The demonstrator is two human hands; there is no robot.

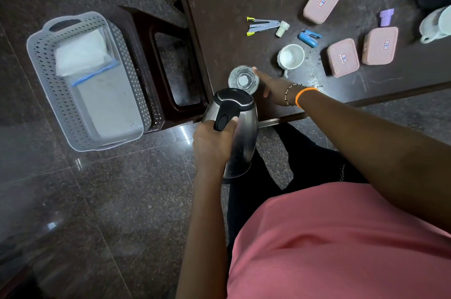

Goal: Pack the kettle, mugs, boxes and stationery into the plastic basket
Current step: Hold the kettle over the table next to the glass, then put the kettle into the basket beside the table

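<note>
My left hand (pixel 213 144) grips the black handle of a steel kettle (pixel 240 122), held off the table's near corner. My right hand (pixel 271 87) reaches onto the dark table (pixel 244 0), fingers straight, touching the side of a clear glass (pixel 243 79). A white mug (pixel 291 57) stands just behind my right hand. Three pink lidded boxes (pixel 323 0) (pixel 343 57) (pixel 380 46) lie on the right. Silver staplers with yellow tips (pixel 263 26) and a blue stapler (pixel 310 38) lie in the middle. The grey plastic basket (pixel 39 54) sits on the floor at the left, holding a bagged white item.
A dark stool (pixel 146 37) stands between basket and table. On the table also are a small white cylinder (pixel 282 28), a purple cup (pixel 386 16) and a white vessel (pixel 435 26) at the right edge. Polished stone floor surrounds the basket.
</note>
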